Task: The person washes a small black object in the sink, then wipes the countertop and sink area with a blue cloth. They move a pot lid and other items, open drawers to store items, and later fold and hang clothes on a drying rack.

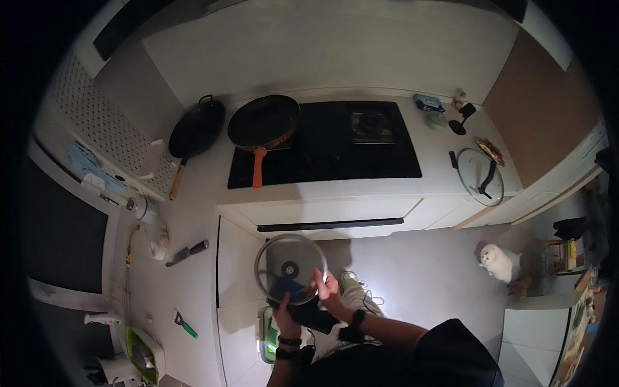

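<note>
A round glass pan lid [271, 256] with a metal rim and a dark centre knob is held in front of me, above the floor. My right hand [325, 286] grips its right rim, thumb on the glass. My left hand [286, 319] is at the lower rim, with a finger raised against the lid; part of the hand is hidden. A dark cloth or similar item [312, 317] hangs below the lid, close to both hands. Beyond, a black frying pan [264, 121] with an orange handle rests on the hob's left side.
On the left counter lie a cleaver [186, 252] and a green-handled peeler [185, 324]. A wok [198, 129] stands left of the black hob [329, 159]. Another glass lid [471, 174] lies at the right counter edge. A white cat [497, 263] is on the floor.
</note>
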Demonstrator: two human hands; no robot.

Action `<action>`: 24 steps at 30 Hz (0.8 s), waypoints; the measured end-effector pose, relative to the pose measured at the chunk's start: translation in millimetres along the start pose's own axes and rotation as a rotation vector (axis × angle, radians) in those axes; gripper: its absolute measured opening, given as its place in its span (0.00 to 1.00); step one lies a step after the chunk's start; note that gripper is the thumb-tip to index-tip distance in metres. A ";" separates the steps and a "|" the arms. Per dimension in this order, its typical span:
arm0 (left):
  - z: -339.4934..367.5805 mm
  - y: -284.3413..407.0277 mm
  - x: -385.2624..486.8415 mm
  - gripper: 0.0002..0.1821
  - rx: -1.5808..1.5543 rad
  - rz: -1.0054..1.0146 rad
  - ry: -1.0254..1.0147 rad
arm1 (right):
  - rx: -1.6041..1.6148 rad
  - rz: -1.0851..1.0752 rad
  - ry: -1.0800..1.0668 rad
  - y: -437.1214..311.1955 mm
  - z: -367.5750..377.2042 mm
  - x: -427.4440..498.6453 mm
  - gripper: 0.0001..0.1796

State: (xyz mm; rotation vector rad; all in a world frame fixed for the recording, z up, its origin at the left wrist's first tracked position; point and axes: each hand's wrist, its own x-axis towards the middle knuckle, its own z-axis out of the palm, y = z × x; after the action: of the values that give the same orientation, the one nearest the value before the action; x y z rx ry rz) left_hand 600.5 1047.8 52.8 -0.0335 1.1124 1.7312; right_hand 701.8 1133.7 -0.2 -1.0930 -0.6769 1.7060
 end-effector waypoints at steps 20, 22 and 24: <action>-18.4 35.5 -32.8 0.18 0.322 0.047 0.262 | 0.984 0.034 0.429 -26.6 -210.1 355.3 0.20; -27.2 34.8 -45.1 0.18 0.364 0.011 0.346 | 1.161 0.143 0.431 -22.7 -214.4 360.2 0.24; -36.0 36.5 -57.0 0.18 0.359 0.046 0.241 | 1.090 0.026 0.396 -15.0 -216.8 363.7 0.30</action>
State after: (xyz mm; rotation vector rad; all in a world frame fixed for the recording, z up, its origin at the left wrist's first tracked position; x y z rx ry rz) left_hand 583.0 980.2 84.5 0.0061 1.5997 1.5721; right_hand 853.6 1465.8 -215.0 -0.5876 0.5026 1.4616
